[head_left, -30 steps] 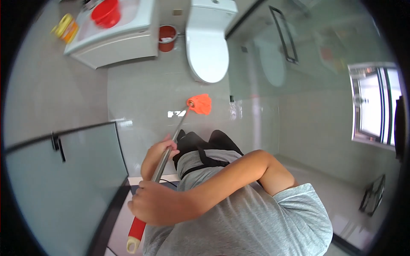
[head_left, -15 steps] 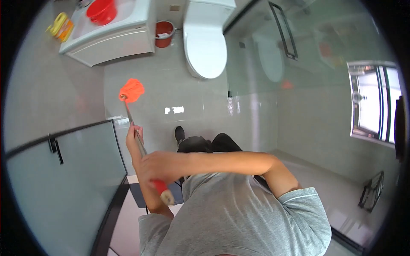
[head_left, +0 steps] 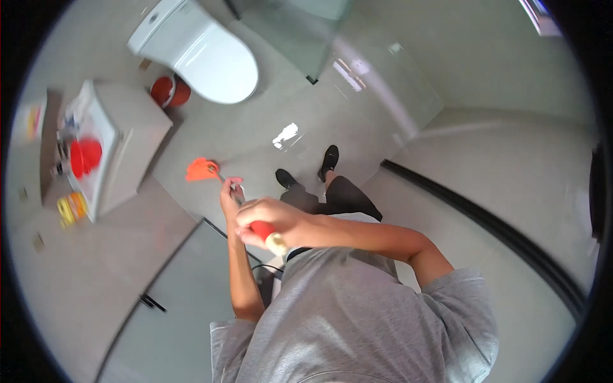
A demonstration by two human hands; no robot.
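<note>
A mop with a bright orange head (head_left: 200, 170) rests on the grey tiled floor, left of my feet. Its thin metal pole slants up toward me and ends in a red grip (head_left: 262, 230) with a pale tip. Lower on the pole, my left hand (head_left: 230, 199) is closed around it. My right hand (head_left: 276, 216) wraps the top end at the red grip, its forearm crossing in front of my body. Part of the pole between the two hands is hidden by the right one.
A white toilet (head_left: 220, 67) stands ahead, with a red-brown bin (head_left: 171, 91) beside it. At the left, a washbasin cabinet (head_left: 137, 150) carries a red bucket (head_left: 85, 157) and a yellow bottle (head_left: 72, 208). A glass panel (head_left: 300, 38) and a frosted door (head_left: 172, 306) border the floor.
The view has turned to the right, so the toilet and basin appear farther left. The mop head looks flatter and lies farther from the basin cabinet's front. Both hands keep their hold on the mop.
</note>
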